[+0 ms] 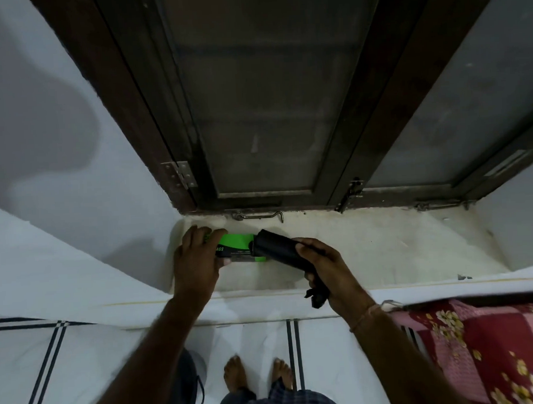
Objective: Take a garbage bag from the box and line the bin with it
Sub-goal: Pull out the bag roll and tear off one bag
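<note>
Nearest the lens, at the bottom centre of the frame, are your bare feet [257, 374] on the white floor [120, 370] with its dark double stripes, your checked garment just below them. From there your two forearms reach up toward the middle of the frame. Your right hand [324, 271] is closed around a black roll of garbage bags [275, 247], a loose black end hanging out below your fist. The roll's far end touches the open end of the green and black box [238, 247], just left of centre. Your left hand [197, 256] grips that box, fingers over its far edge and thumb on the near side, holding it down on the pale window ledge [383, 245]. Above the ledge a dark wooden window frame [374, 105] with frosted panes fills the upper half. A floral red and pink cloth [485, 345] lies at lower right. A dark rounded object at bottom left of centre, partly hidden by your left arm, may be the bin; you cannot tell.
</note>
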